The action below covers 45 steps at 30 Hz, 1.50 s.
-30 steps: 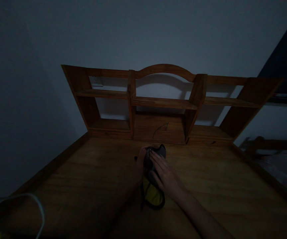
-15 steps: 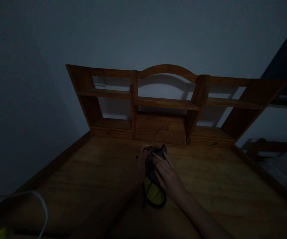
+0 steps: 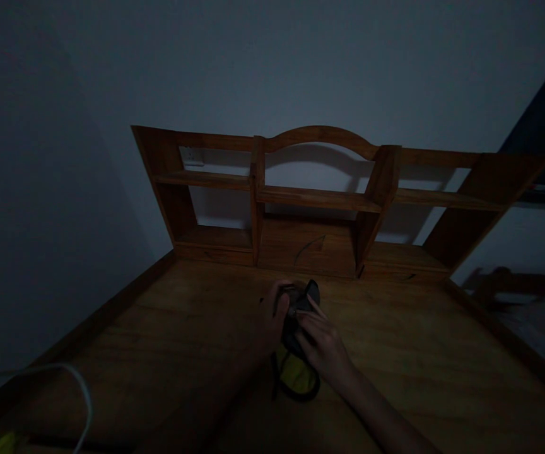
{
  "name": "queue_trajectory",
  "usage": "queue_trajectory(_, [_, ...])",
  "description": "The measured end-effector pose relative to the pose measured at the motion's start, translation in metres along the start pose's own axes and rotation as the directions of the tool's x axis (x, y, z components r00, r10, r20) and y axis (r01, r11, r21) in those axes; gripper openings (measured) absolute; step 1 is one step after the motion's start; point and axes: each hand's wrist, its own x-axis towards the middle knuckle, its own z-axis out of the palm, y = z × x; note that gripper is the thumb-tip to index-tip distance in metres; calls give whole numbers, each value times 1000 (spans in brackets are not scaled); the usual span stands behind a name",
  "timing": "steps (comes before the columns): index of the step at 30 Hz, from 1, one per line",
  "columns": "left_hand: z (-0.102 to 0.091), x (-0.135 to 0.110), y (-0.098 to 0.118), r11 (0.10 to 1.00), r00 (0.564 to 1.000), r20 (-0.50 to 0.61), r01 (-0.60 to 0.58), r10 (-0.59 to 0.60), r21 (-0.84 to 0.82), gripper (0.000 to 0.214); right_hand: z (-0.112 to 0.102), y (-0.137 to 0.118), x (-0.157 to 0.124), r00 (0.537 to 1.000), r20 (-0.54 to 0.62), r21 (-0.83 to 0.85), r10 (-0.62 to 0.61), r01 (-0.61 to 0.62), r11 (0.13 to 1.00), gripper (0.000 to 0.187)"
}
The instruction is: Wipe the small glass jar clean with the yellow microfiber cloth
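Observation:
A small dark pouch [image 3: 298, 373] with a yellow-green panel and black edging lies on the wooden desk [image 3: 419, 353], its yellow end toward me. My left hand [image 3: 276, 318] is curled round the far left side of the pouch. My right hand [image 3: 323, 343] comes from the right, thumb and fingers bent onto its upper part, where a small shiny spot shows between the hands. A dark flap stands up beyond my right fingertips. Dim light and my fingers hide what is inside, if anything.
A wooden shelf unit [image 3: 317, 199] runs along the back of the desk against the wall. A white cable [image 3: 84, 394] curves at lower left beside a yellow thing [image 3: 5, 442]. A wall socket [image 3: 192, 156] shows behind the left shelf.
My right fingers have bent and drawn closer together on the pouch, and the dark flap stands more upright. The whole view has shifted slightly.

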Motion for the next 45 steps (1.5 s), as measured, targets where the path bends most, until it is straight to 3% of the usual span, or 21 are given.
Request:
queue_trajectory(4, [-6, 0, 0, 975, 991, 53, -128, 120, 183, 34, -1, 0, 1, 990, 90, 127, 106, -117, 985, 19])
queue_trajectory(9, [-7, 0, 1, 959, 987, 78, -158, 143, 237, 33, -1, -2, 2, 945, 101, 275, 312, -328, 904, 9])
queue_trajectory(15, [-6, -4, 4, 942, 988, 65, -155, 142, 298, 35, -1, -7, 3, 851, 125, 488, 511, -501, 715, 8])
queue_trajectory(18, [-5, -5, 7, 939, 988, 48, -152, 144, 308, 33, -1, -8, 5, 801, 135, 587, 583, -539, 604, 3])
queue_trajectory(22, [-3, -6, 9, 937, 991, 33, -137, 133, 323, 33, 0, -5, 7, 727, 166, 687, 666, -570, 451, 14])
queue_trajectory(25, [-2, -6, 9, 941, 993, 10, -117, 120, 317, 32, 1, -2, 8, 694, 163, 706, 701, -578, 409, 16])
queue_trajectory(31, [1, -6, 7, 959, 996, -11, -85, 92, 270, 34, 3, 4, 5, 690, 157, 697, 706, -584, 416, 16])
queue_trajectory(39, [2, -5, 7, 956, 996, -38, -72, 86, 284, 36, 2, 3, 6, 702, 218, 753, 678, -563, 341, 25])
queue_trajectory(45, [0, -4, 8, 960, 999, -15, -34, 39, 278, 34, 3, 8, 1, 727, 217, 748, 651, -552, 368, 24])
